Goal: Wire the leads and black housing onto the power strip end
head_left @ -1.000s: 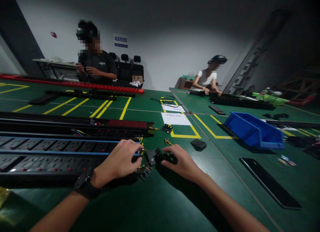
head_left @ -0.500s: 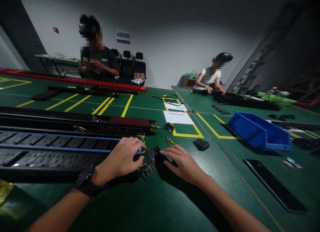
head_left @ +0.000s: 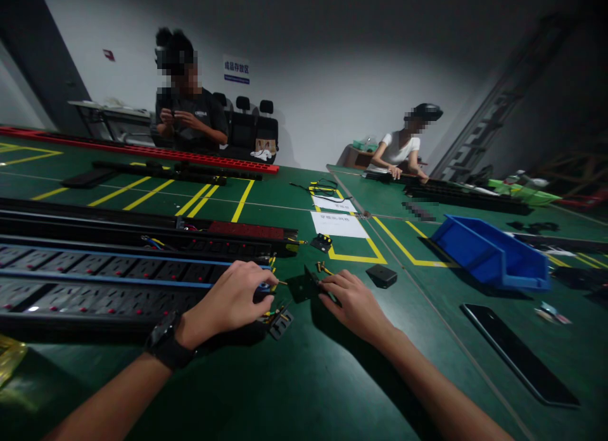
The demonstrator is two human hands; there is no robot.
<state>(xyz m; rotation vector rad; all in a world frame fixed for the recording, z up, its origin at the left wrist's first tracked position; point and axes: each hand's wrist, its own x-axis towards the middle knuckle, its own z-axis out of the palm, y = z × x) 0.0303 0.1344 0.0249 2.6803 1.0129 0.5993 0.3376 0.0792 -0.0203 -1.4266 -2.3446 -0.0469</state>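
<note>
My left hand (head_left: 235,300), with a dark watch on the wrist, is curled over the right end of a long black power strip (head_left: 95,282) with blue lines and red switches; its fingers pinch at the strip's end, where yellow wires (head_left: 278,314) stick out. My right hand (head_left: 354,301) grips a small black end plate (head_left: 300,287) and holds it tilted up just right of the strip's end. A second small black piece (head_left: 281,324) lies on the green table below it.
More long strips (head_left: 142,229) lie behind. A small black box (head_left: 382,275), a connector (head_left: 322,242), white papers (head_left: 338,224), a blue bin (head_left: 489,254) and a flat black panel (head_left: 517,362) lie to the right. Two other people sit at the far side.
My right hand has lifted the black end plate off the table and tilted it up toward the strip's end. My left hand stayed at the strip's end.
</note>
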